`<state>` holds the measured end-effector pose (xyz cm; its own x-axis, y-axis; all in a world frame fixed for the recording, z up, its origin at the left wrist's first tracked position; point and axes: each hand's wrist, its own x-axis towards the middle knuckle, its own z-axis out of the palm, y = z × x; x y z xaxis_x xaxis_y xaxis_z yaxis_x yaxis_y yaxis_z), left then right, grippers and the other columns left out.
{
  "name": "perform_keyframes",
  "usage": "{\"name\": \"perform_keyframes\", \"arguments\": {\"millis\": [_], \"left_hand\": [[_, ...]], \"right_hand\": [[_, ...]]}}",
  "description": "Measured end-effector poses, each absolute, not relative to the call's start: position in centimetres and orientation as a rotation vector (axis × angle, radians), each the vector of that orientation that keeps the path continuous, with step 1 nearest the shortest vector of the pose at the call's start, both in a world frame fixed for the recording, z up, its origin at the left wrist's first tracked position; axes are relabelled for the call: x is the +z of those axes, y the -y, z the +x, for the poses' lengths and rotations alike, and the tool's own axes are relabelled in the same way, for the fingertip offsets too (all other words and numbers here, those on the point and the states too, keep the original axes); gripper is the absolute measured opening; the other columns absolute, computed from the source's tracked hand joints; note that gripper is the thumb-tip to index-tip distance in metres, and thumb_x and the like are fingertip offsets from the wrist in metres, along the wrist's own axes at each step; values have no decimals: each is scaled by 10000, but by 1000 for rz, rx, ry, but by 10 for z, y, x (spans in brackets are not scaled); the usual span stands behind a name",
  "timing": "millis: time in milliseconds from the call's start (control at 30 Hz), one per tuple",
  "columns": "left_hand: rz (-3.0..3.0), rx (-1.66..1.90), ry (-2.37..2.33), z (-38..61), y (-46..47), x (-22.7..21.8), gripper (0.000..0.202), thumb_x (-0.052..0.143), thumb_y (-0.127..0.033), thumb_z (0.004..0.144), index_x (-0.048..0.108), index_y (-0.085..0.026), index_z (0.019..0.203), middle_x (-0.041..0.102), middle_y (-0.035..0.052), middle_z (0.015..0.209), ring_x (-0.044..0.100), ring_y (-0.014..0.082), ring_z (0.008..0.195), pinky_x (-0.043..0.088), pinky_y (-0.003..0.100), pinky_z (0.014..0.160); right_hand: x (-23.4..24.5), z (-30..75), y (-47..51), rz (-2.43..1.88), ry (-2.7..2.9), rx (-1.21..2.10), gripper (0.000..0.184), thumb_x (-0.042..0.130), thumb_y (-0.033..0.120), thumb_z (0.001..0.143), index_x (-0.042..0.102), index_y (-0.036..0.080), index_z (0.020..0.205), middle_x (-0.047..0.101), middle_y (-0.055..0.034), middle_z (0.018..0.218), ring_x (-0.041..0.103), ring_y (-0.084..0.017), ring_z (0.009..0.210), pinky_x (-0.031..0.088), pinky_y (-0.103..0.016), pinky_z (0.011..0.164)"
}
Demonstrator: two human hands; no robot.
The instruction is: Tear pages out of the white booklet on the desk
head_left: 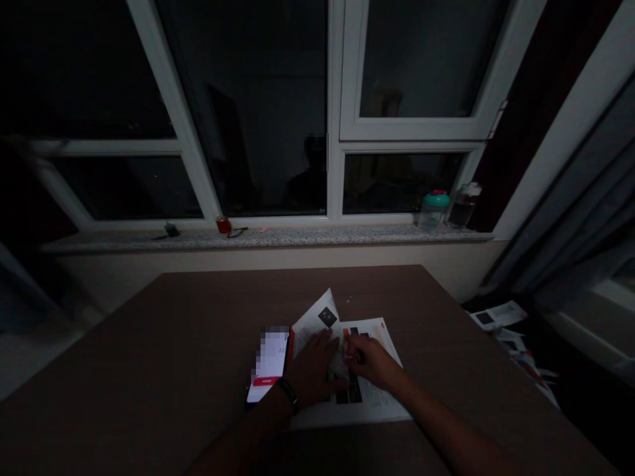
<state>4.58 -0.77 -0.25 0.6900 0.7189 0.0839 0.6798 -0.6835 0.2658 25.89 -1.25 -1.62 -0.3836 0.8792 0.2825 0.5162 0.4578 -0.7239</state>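
The **left hand** [312,367] lies wide and flat on a folded paper leaflet [380,403], with its fingers pointing toward the right hand. The **right hand** [372,362] is narrow, with its fingertips bunched together on the paper just beside the left fingers. I cannot tell if those fingertips are pinching the paper or only pressing on it.

The leaflet sits right under both hands, on a dark brown surface [297,297]. One flap [315,317] stands up a bit, ahead of the left hand. The paper looks thin, light and soft. It would bend easily, crease and maybe tear, and it could slide on the smooth surface. The best place to take hold looks like the loose edge of the flap, with the other hand pressing the rest flat.

A phone [268,363] lies touching the paper, just left of the left hand, and a black wrist band [288,394] sits on the left wrist. Far ahead of the hands, a window ledge [248,239] holds a plastic bottle with a green lid [434,211] and a clear bottle [464,206]. Loose papers [499,315] lie off to the right.
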Motion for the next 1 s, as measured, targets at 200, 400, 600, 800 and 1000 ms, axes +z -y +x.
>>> {"name": "perform_keyframes", "arguments": {"millis": [200,400,600,800,1000], "left_hand": [[2671,241,-1149,47,9,-2,839,658,-614,765,377,-167,1416,269,173,1517,204,364,1399,224,515,1125],[2664,272,-1131,46,9,-3,832,649,-610,770,363,-180,1423,256,161,1525,194,369,1400,236,527,1116],[2652,260,-1149,47,10,1,853,656,-623,758,363,-183,1426,254,173,1522,214,380,1391,258,531,1101],[2670,277,-1141,47,10,-2,841,592,-674,782,373,-177,1424,261,165,1520,226,375,1387,257,527,1103],[2658,293,-1139,46,8,-3,826,658,-604,762,377,-191,1421,267,153,1520,231,375,1385,267,532,1099]], "right_hand": [[-15,262,19,-1071,2104,839,142,608,77,701,519,186,718,516,53,659,475,-100,583,344,-186,545],[-15,260,19,-1122,2060,854,148,622,85,693,528,190,739,513,59,645,486,-104,588,345,-185,541],[-14,259,18,-1109,2051,857,153,617,74,686,518,186,721,515,54,669,480,-99,589,351,-185,543],[-11,262,22,-1090,2082,988,153,633,84,672,522,181,716,525,50,668,482,-100,587,341,-178,515],[-11,258,22,-1186,2016,883,149,608,74,685,522,184,736,496,64,623,468,-98,570,331,-182,518]]}}
